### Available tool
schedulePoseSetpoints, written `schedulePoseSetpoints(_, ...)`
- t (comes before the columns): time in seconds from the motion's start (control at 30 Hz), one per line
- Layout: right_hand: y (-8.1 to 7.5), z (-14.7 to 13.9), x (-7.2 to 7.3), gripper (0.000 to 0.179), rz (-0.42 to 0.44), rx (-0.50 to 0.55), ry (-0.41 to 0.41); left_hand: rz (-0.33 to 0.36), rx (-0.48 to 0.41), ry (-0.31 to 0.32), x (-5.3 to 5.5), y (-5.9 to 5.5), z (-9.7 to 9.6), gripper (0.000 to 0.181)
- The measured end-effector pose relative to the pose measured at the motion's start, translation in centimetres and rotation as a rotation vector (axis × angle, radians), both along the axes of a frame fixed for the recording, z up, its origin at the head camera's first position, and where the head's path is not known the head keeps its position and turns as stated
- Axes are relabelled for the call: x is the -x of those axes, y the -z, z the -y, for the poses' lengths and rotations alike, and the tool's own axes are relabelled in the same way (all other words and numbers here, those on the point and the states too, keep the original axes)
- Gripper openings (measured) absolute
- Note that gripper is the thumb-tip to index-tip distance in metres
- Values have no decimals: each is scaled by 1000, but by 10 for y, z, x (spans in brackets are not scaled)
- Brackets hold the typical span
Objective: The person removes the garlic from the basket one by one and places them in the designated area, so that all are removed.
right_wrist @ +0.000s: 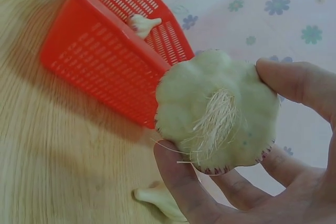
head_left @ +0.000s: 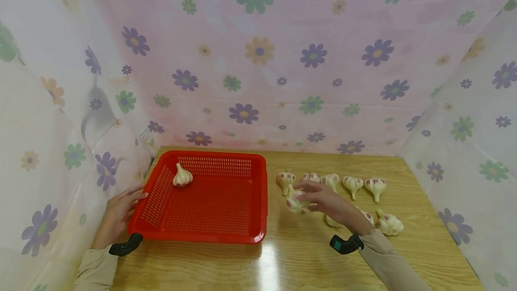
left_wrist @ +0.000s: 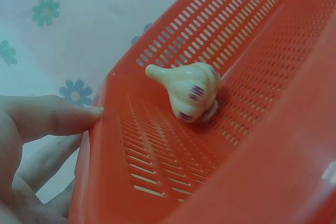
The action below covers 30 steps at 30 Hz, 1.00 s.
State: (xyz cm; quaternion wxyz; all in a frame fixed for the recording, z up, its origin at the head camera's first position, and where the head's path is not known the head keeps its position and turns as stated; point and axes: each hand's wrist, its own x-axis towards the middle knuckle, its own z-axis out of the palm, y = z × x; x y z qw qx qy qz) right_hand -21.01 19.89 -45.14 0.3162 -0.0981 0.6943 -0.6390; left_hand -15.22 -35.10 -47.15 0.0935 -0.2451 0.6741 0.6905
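My right hand (head_left: pixel 323 199) holds a garlic bulb (head_left: pixel 296 201) above the table, to the right of the red basket (head_left: pixel 260 228). In the right wrist view, the bulb's root end (right_wrist: pixel 218 119) with its pale threads faces the camera, gripped between thumb and fingers. At the basket's left side, my left hand (head_left: pixel 121 210) touches the rim. Its thumb (left_wrist: pixel 68 119) lies against the rim's edge in the left wrist view, and the other fingers are partly hidden behind the outer wall. Inside the basket, another garlic bulb (head_left: pixel 183 176) lies near the back left corner.
Several garlic bulbs stand in a back row, one of them (head_left: pixel 375 187) at its right end. In front lie more, including a tilted bulb (head_left: pixel 389 222); my right hand and forearm partly cover others. Flowered cloth (head_left: pixel 258 75) encloses the wooden table (head_left: pixel 299 259) at the back and sides.
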Motion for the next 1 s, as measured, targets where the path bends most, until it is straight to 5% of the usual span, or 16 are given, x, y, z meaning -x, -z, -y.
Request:
schedulePoseSetpoints(0.6, 14, -16, -12, 51, 5, -129, 97, -5, -8, 7, 0, -2, 0, 73)
schedulePoseSetpoints(1.0, 19, -9, -16, 51, -131, -327, 117, -35, -27, -1, -1, 0, 0, 70)
